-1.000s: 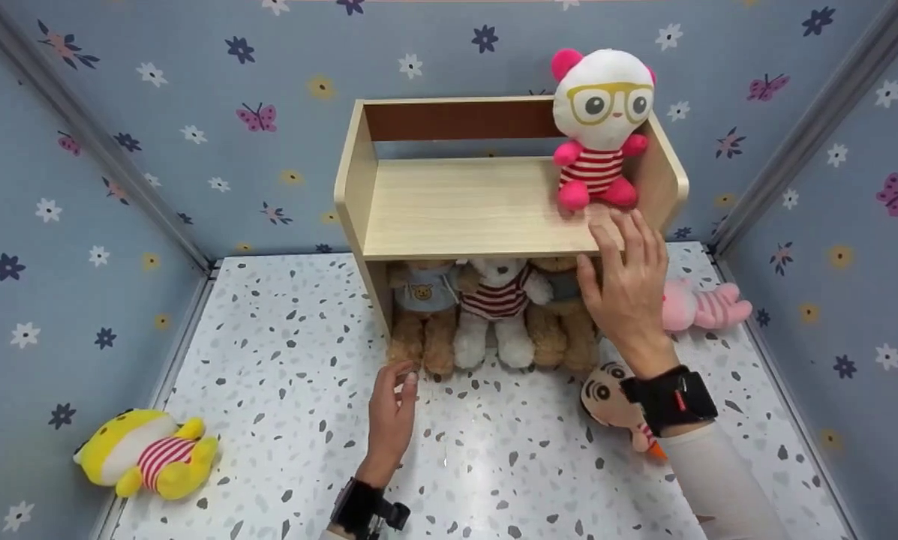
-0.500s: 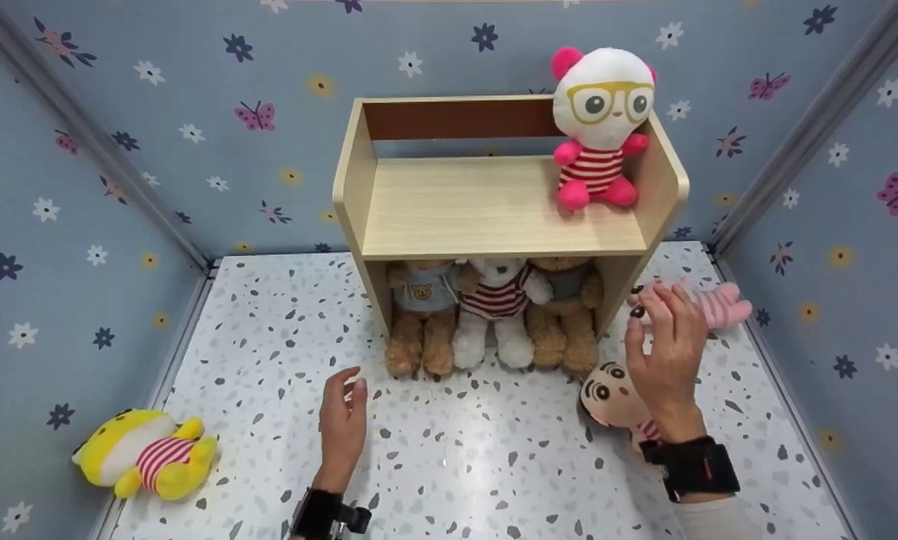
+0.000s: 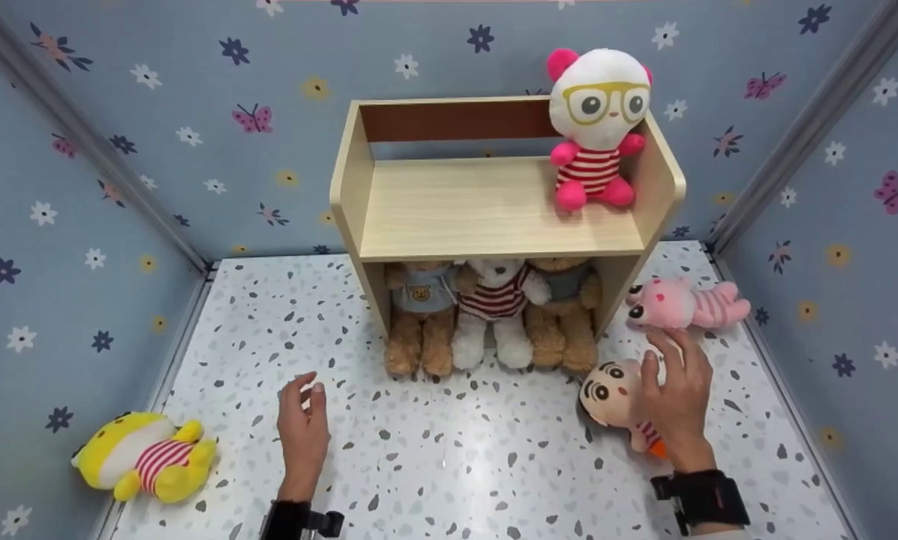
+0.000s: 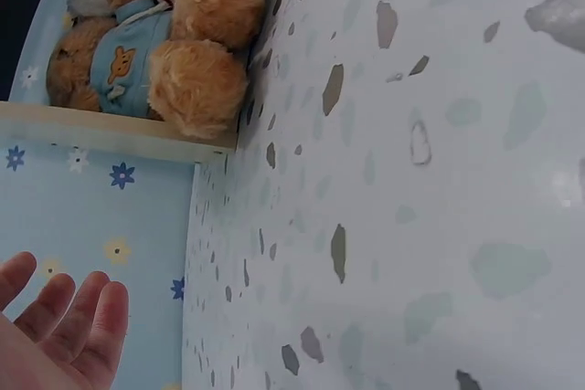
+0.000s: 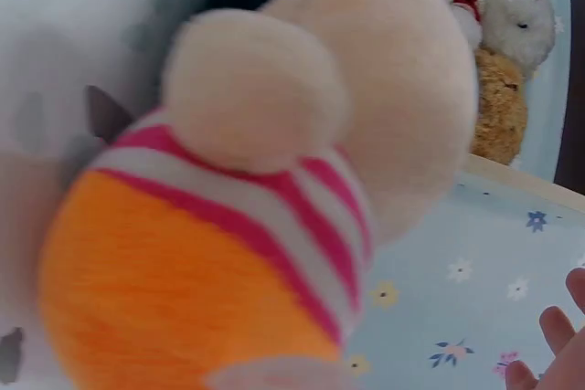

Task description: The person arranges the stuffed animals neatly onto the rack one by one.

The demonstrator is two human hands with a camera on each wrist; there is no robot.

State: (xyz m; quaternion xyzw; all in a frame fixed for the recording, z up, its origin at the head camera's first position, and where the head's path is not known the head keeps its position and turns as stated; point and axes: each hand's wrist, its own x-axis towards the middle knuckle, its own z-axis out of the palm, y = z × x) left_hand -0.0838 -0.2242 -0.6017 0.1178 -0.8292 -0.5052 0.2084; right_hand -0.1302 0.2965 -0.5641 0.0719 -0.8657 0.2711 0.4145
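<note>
My right hand hovers with loosely bent fingers over the doll with big round eyes and an orange bottom, partly covering its body. In the right wrist view that doll's orange and striped body fills much of the picture, with my fingertips at the lower right corner. Just beyond those fingers lies a pink plush toy with striped legs. My left hand holds nothing, its fingers relaxed above the speckled floor. On the shelf's upper board sits a white and pink panda plush in yellow glasses.
A light wooden shelf stands against the flowered back wall. Its lower compartment holds a brown bear in a blue top, a white plush in stripes and another brown bear. A yellow plush lies at the left.
My right hand has withdrawn from the panda on the upper board, down and right to the doll on the floor. My left hand has moved left, away from the shelf.
</note>
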